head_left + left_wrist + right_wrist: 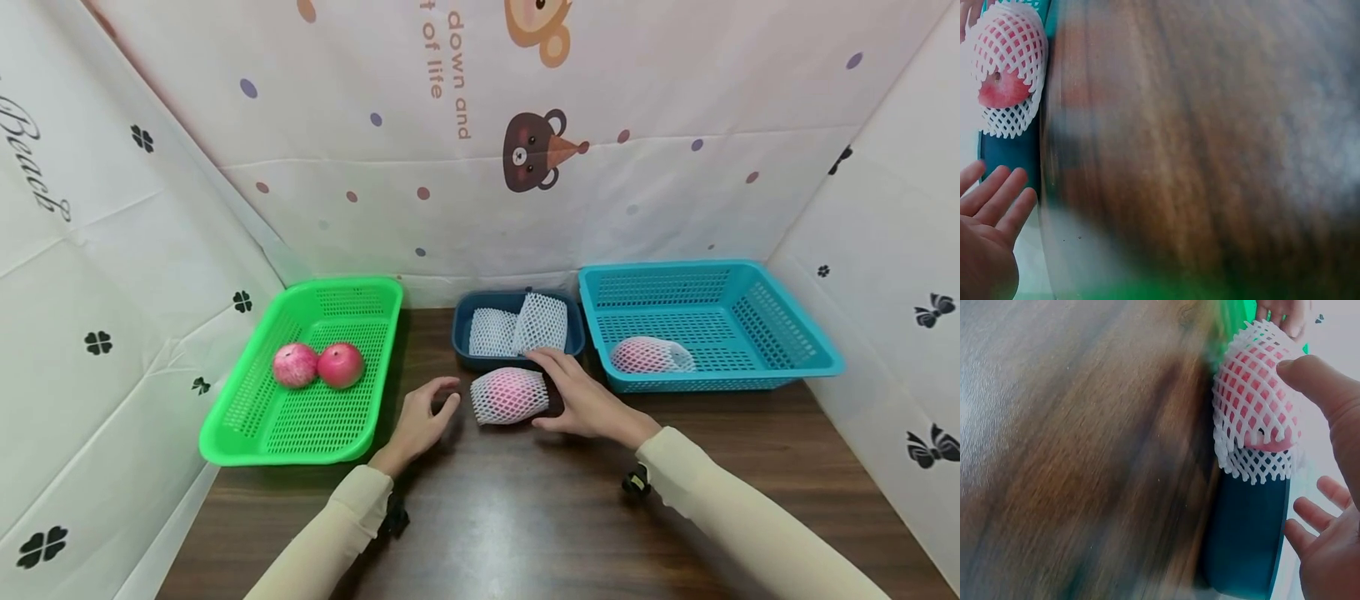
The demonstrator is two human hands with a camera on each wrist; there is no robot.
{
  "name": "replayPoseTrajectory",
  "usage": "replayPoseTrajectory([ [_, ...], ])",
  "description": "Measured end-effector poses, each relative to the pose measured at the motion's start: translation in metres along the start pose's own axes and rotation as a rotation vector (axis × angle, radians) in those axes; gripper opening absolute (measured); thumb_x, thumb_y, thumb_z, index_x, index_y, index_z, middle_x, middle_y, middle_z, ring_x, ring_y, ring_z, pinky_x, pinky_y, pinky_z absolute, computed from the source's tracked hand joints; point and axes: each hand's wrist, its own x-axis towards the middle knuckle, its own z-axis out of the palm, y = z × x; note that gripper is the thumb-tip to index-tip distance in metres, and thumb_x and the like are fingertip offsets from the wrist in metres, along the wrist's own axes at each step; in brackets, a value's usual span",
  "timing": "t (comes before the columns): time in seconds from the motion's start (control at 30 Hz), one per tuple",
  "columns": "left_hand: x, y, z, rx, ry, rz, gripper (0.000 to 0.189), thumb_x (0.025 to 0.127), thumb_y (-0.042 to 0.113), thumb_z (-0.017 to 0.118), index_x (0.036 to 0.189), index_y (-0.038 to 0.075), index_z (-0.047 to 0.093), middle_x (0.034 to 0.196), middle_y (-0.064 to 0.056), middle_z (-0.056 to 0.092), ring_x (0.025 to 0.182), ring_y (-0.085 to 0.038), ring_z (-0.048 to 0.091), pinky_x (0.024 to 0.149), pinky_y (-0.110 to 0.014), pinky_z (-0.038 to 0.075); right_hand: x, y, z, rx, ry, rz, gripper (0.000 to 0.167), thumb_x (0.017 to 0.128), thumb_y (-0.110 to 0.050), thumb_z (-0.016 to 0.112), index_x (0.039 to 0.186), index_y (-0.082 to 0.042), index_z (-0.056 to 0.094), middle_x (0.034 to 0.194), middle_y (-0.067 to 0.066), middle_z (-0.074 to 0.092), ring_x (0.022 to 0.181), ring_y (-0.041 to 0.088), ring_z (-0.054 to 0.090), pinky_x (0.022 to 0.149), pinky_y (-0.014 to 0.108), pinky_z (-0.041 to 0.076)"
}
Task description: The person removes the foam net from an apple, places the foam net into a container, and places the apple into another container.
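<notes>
A red, apple-like fruit in a white foam net sleeve (510, 396) lies on the table in front of a small dark blue basket (517, 364). In the left wrist view, part of the bare fruit (1005, 92) shows through the sleeve's mouth. My left hand (418, 419) is just left of the sleeve, its fingers relaxed and apart from it. On the other side is my right hand (583, 398), fingers spread and loosely bent. Its thumb (1310, 374) overlaps the sleeve in the right wrist view. Neither hand grips anything.
Two bare red fruits (341, 365) sit in a green basket (378, 400) at left. At right, a light blue basket (720, 382) holds another netted fruit (648, 356). White foam sleeves (542, 323) fill the small basket. A printed cloth (337, 117) hangs behind.
</notes>
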Motion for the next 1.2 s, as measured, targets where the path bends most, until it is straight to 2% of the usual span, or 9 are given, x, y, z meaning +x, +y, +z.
replayPoseTrajectory([
  [0.17,0.001,-0.003,0.001,0.07,0.0,0.083,0.01,0.092,0.013,0.074,0.099,0.008,0.08,0.099,-0.001,0.077,0.093,-0.014,0.072,0.086,-0.039,0.059,-0.003,0.001,-0.003,-0.004,0.028,-0.009,0.101,0.079,-0.032,0.09,0.159,-0.015,0.031,0.157,0.008,0.033,0.143,0.03,0.035,0.108,0.056,0.044],
  [0.3,0.002,-0.003,0.004,0.089,-0.008,0.132,0.005,0.09,0.013,0.077,0.089,0.012,0.082,0.092,0.003,0.077,0.089,-0.01,0.073,0.082,-0.036,0.06,-0.007,0.004,-0.006,-0.009,0.042,-0.008,0.102,0.079,-0.032,0.09,0.16,-0.013,0.03,0.158,0.01,0.033,0.143,0.031,0.035,0.107,0.056,0.045],
  [0.43,0.003,-0.001,0.006,0.059,0.007,0.135,0.003,0.088,0.013,0.081,0.091,0.012,0.083,0.092,0.003,0.078,0.088,-0.011,0.074,0.08,-0.036,0.06,-0.01,0.007,-0.008,-0.004,0.039,0.016,0.104,0.079,-0.031,0.09,0.161,-0.017,0.028,0.16,0.011,0.032,0.145,0.03,0.032,0.109,0.057,0.044],
  [0.63,0.006,0.003,0.009,-0.034,0.037,0.096,0.013,0.086,0.016,0.085,0.099,0.014,0.084,0.098,0.005,0.079,0.093,-0.01,0.074,0.082,-0.035,0.061,-0.013,0.01,-0.008,-0.002,0.012,0.051,0.108,0.079,-0.033,0.09,0.163,-0.021,0.023,0.164,0.01,0.026,0.149,0.029,0.026,0.113,0.057,0.039],
  [0.77,0.008,0.005,0.011,-0.078,0.042,0.108,0.015,0.085,0.018,0.086,0.1,0.015,0.084,0.1,0.004,0.079,0.094,-0.01,0.075,0.082,-0.034,0.061,-0.015,0.012,-0.007,0.003,0.005,0.054,0.108,0.08,-0.033,0.09,0.163,-0.019,0.022,0.165,0.011,0.025,0.15,0.03,0.025,0.113,0.059,0.038],
  [0.97,0.013,0.01,0.016,-0.111,0.04,0.114,0.01,0.085,0.019,0.086,0.093,0.015,0.085,0.098,0.006,0.079,0.094,-0.008,0.074,0.084,-0.031,0.06,-0.016,0.013,-0.006,0.001,0.009,0.058,0.107,0.08,-0.033,0.089,0.163,-0.018,0.022,0.165,0.01,0.025,0.15,0.029,0.025,0.114,0.059,0.037],
  [1.2,0.016,0.017,0.024,-0.12,0.073,0.156,0.01,0.083,0.009,0.086,0.094,0.008,0.084,0.1,-0.002,0.079,0.095,-0.014,0.075,0.082,-0.033,0.061,-0.018,0.013,-0.006,0.0,0.013,0.069,0.107,0.081,-0.035,0.088,0.163,-0.02,0.022,0.165,0.009,0.024,0.15,0.03,0.024,0.115,0.059,0.035],
])
